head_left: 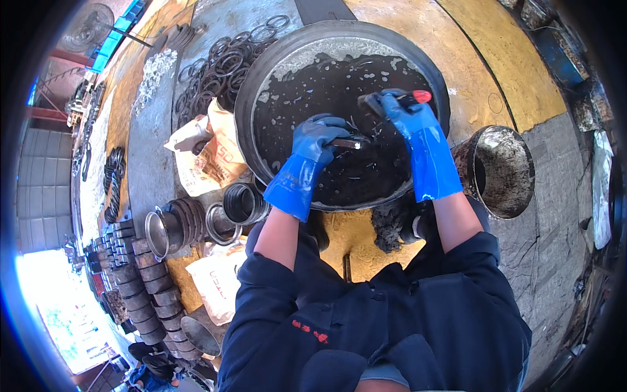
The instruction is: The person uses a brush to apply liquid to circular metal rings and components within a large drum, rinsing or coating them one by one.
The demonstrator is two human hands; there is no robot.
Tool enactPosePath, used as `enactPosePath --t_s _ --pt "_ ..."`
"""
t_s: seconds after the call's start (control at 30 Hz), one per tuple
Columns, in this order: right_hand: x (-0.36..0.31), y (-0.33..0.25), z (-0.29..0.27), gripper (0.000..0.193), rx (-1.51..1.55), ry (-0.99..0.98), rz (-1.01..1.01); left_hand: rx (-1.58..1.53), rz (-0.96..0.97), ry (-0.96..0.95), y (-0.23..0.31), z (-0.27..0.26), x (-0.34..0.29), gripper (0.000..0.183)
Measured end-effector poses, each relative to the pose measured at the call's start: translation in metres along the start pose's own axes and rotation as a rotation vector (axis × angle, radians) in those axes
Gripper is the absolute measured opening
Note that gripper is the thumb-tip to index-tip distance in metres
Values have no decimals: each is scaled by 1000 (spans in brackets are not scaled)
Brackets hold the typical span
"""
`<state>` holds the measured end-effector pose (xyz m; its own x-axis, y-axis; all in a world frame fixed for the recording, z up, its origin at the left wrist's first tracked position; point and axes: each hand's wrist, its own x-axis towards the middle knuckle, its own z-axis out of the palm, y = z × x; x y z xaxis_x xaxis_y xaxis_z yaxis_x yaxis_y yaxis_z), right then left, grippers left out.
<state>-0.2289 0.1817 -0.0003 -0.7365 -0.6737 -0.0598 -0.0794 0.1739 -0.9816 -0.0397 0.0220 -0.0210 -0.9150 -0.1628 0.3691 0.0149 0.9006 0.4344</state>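
A wide round metal basin (244, 124) lies in front of me, holding dark liquid with pale foam along its far side. Over it, my left hand (318, 138), in a long blue rubber glove, is closed on a small metal piece (349, 143) with a shiny edge; its full shape is hidden by the fingers. My right hand (408, 116), gloved the same way, grips a brush (422, 97) by its red-ended handle. The brush's dark bristles (371, 103) point left, above the liquid and apart from the metal piece.
Black rings (225, 65) lie piled left of the basin, beside a crumpled paper bag (215, 157). Metal cylinders (140, 287) stand stacked at lower left, where another person (153, 372) partly shows. A stained metal drum (516, 173) lies open-ended at right.
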Motion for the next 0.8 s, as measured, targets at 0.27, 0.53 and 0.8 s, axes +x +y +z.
enactPosePath --t_s 0.27,0.53,0.8 --pt "-21 12 38 20 66 -395 209 -246 -739 367 -18 23 -31 51" --pt "-34 33 48 28 -235 -533 235 -1387 -1015 259 33 -13 -22 34" --pt "-8 27 51 28 461 -226 54 -1283 -1011 94 34 -16 -14 32"
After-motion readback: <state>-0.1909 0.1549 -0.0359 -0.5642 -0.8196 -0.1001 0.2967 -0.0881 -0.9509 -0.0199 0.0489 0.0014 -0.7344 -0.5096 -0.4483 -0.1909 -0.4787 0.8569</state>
